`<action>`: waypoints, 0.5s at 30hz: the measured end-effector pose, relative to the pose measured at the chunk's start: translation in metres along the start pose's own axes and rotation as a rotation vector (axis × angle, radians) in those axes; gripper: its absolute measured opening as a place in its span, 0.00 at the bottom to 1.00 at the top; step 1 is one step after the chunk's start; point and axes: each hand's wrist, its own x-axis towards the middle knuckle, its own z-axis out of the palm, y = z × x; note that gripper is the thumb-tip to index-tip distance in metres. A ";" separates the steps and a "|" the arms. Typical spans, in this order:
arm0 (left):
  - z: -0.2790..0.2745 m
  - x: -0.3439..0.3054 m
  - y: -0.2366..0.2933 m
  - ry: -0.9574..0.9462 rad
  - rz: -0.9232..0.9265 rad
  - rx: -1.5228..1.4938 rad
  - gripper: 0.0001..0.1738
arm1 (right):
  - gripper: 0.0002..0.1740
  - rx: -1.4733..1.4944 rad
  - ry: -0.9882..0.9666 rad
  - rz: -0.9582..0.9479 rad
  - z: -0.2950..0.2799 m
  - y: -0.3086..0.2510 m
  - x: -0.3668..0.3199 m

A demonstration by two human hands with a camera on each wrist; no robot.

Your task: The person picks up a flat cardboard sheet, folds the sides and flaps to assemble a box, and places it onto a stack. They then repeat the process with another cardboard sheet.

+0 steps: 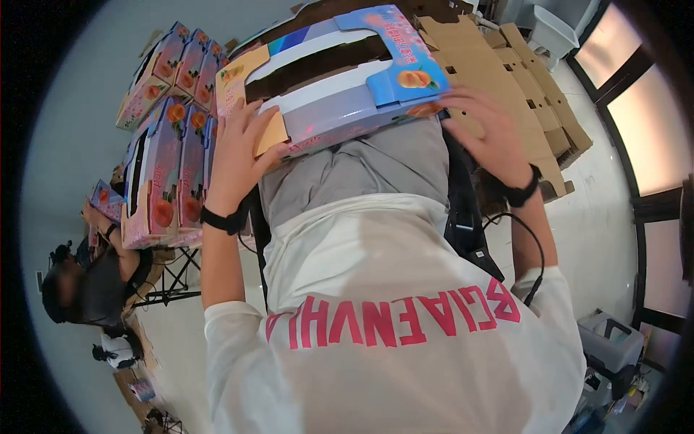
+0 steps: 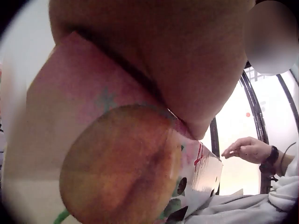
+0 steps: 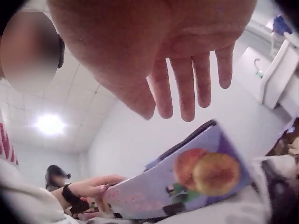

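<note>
Pale floor tiles [image 1: 607, 239] shine around a seat, and a peach box [image 1: 334, 95] looks to lie across the far end of the person's lap [image 1: 361, 166], poking out past its left edge. A long dark gap runs along the box's top. Left hand [image 1: 244, 148] rests on the near left corner, fingers spread and touching, not curled round it. Right hand [image 3: 182, 42] has its fingers straight and apart — just off the box, near its right end.

Knees are bumpy, so the box might tip or slide off if one side gets pushed harder. Squeezing the corner could bend the tan flap [image 1: 275, 132]. A black cable [image 1: 541, 253] by the right arm could catch on something and tug. Farther out, a bump could knock the stacked boxes [image 1: 163, 166] on the left, or shift the brown cardboard [image 1: 463, 54] on the right.
</note>
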 end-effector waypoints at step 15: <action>0.015 -0.006 -0.009 0.101 0.005 -0.024 0.31 | 0.33 -0.001 -0.268 -0.266 0.065 0.035 0.089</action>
